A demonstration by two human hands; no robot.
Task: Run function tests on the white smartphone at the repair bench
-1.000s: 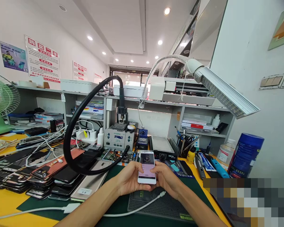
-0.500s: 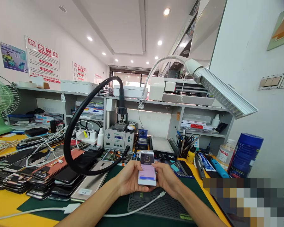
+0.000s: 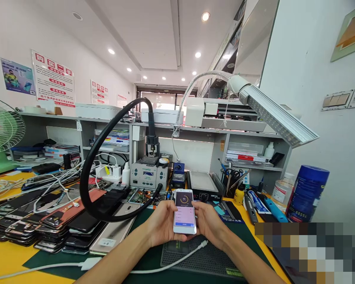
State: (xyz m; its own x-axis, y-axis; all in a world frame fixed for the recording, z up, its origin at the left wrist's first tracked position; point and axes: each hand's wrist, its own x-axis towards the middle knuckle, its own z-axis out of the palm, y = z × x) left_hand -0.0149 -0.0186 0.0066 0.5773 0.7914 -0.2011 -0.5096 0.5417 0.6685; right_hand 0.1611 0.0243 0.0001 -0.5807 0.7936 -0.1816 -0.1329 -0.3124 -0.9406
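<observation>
A white smartphone (image 3: 185, 213) is held upright with its lit screen towards me. A round dial shows at the top of the screen, with a pale list and a blue bar below it. My left hand (image 3: 164, 223) grips the phone's left side, thumb at the edge of the screen. On the other side my right hand (image 3: 208, 221) holds the right edge, its thumb near the upper corner. Fingers of both hands are partly hidden behind the phone. Below them a white charging cable (image 3: 177, 263) lies across a dark perforated mat (image 3: 207, 260), its plug unconnected.
Stacks of old phones (image 3: 50, 213) fill the left side. A thick black hose (image 3: 87, 169) loops up from the grey rework station (image 3: 148, 173). An LED lamp (image 3: 281, 114) overhangs the right. Tools, a bottle and a blue can (image 3: 309, 193) stand at right.
The dial reading on the phone's screen has changed. Both hands keep their hold on the phone, and the view has shifted slightly.
</observation>
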